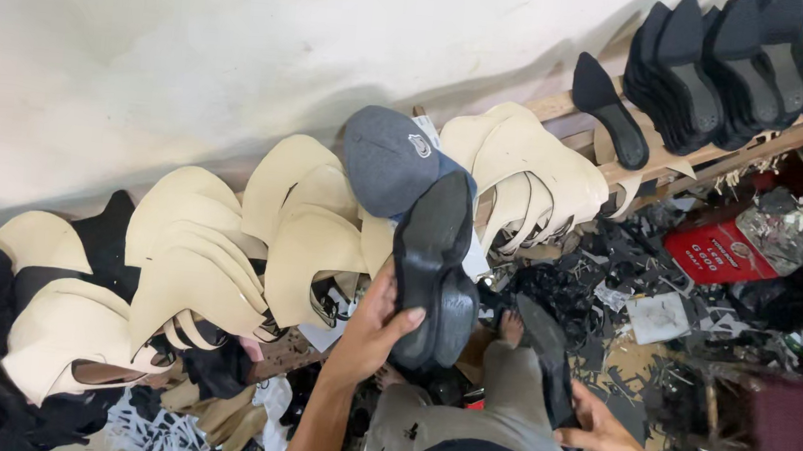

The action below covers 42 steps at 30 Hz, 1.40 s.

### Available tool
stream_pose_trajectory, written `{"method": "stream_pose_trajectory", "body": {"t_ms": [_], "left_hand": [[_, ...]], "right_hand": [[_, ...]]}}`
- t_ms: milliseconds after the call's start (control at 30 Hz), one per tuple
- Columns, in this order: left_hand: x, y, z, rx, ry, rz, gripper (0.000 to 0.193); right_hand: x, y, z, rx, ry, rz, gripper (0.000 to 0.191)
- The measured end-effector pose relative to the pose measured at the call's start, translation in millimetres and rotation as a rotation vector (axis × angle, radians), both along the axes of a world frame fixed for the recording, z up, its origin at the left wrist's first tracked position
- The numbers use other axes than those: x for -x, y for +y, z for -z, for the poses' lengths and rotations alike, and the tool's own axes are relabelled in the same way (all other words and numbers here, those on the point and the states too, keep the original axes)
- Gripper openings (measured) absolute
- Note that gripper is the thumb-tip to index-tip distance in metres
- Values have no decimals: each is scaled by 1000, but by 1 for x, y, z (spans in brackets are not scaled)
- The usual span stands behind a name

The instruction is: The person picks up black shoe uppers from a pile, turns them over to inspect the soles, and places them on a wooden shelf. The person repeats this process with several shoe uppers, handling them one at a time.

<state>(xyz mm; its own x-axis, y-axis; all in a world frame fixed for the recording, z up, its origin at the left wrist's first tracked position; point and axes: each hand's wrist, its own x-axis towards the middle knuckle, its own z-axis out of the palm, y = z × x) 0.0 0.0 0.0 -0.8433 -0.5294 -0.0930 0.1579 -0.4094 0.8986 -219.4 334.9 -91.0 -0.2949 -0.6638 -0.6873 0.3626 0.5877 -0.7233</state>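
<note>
The left hand [376, 333] has its grip wrapped around the near end of a black shoe [433, 271], thumb laid across the sole. The shoe is lifted sole-up with its pointed toe aimed far, toward the wooden rack [674, 153], an angle that seems to turn the whole bottom to the eye. The right hand [600, 437], near right, pinches the near end of a black sole piece [544, 356], which lies along the person's grey trouser leg [503, 396], probably so the knee steadies it. Cream shoe uppers [217, 259] lean in overlapping rows on the rack, left and centre, with a grey cap [390, 158] resting on them. Finished black pointed shoes [710, 68] stand sole-out at far right. Black offcuts [609, 261] and a red tin [714, 252] litter the floor.
</note>
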Motion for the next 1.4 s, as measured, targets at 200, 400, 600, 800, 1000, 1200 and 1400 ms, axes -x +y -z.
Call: {"method": "stream_pose_trajectory", "body": {"t_ms": [200,400,600,800,1000,1200,1400], "left_hand": [[126,2,19,253,78,-138,64],[274,2,50,435,-100,-406,69],[387,62,79,1085,-639,-860,46],[366,62,42,1125,-731,-900,33],[405,68,8,63,34,-428,48],[404,72,-35,8,185,-431,50],[395,84,-68,-23,186,-514,44]], "right_hand": [[86,3,-26,122,243,268,74],[208,-25,-38,207,438,384,74],[332,-56,-30,485,360,303,80],[328,-114,-64,497,268,114,72],[298,-155,-88,536,221,-5,67],[297,-165,-104,801,-34,-242,61],[325,-183,-108,898,-76,-211,33]]}}
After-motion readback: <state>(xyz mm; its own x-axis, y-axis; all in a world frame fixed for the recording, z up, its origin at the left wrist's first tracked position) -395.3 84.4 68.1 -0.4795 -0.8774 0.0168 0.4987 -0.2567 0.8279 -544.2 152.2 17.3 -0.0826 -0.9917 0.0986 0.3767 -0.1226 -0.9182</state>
